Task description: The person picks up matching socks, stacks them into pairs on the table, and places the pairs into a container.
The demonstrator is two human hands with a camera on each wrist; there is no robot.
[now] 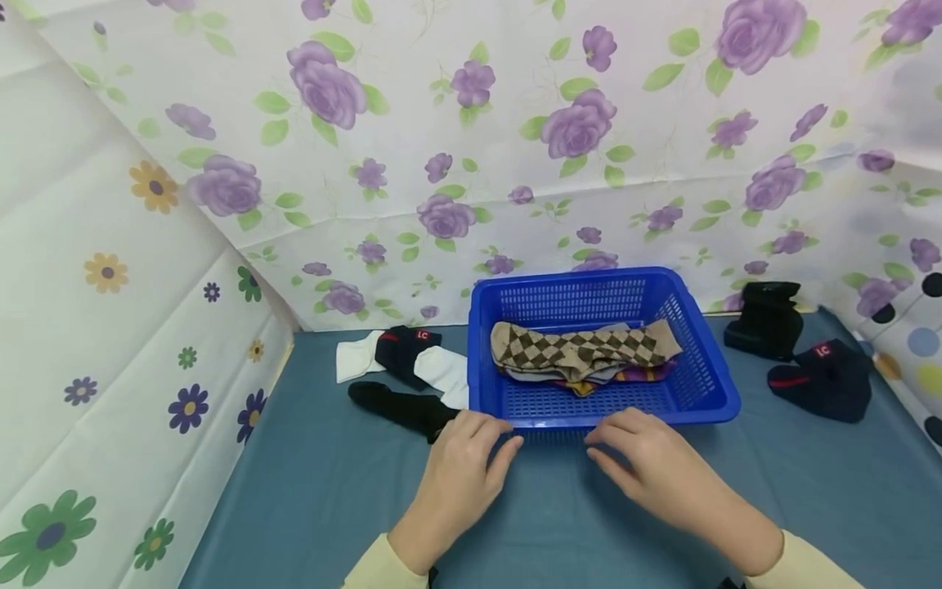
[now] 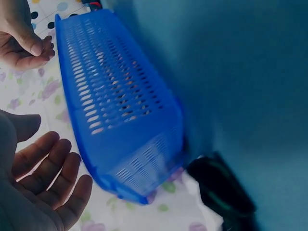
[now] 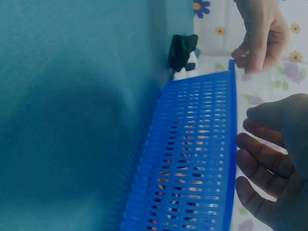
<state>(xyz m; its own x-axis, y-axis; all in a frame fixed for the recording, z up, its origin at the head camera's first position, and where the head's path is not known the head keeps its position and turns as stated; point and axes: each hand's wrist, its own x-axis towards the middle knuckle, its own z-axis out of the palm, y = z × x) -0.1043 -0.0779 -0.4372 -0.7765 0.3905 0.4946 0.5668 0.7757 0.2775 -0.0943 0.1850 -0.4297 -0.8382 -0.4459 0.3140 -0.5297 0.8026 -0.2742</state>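
Observation:
A blue plastic basket (image 1: pixel 624 406) with slotted walls stands on the table. Inside, a beige and brown argyle sock (image 1: pixel 543 348) lies across others with grey, yellow and purple parts. My left hand (image 1: pixel 462 468) is at the basket's front left corner, its fingers loosely bent. At the front rim, farther right, is my right hand (image 1: pixel 657 464), thumb and fingers apart. Both wrist views show the basket's slotted side (image 2: pixel 103 91) beside relaxed fingers, and neither hand grips anything. Whether any fingertips touch the rim I cannot tell.
Left of the basket lie a black sock (image 1: pixel 393 406), a navy sock (image 1: pixel 403 353) with a red mark and white socks (image 1: pixel 444 370). On the right are a folded black item (image 1: pixel 765 323) and a navy sock (image 1: pixel 824 383). Flowered cloth (image 1: pixel 456 245) hangs behind the table.

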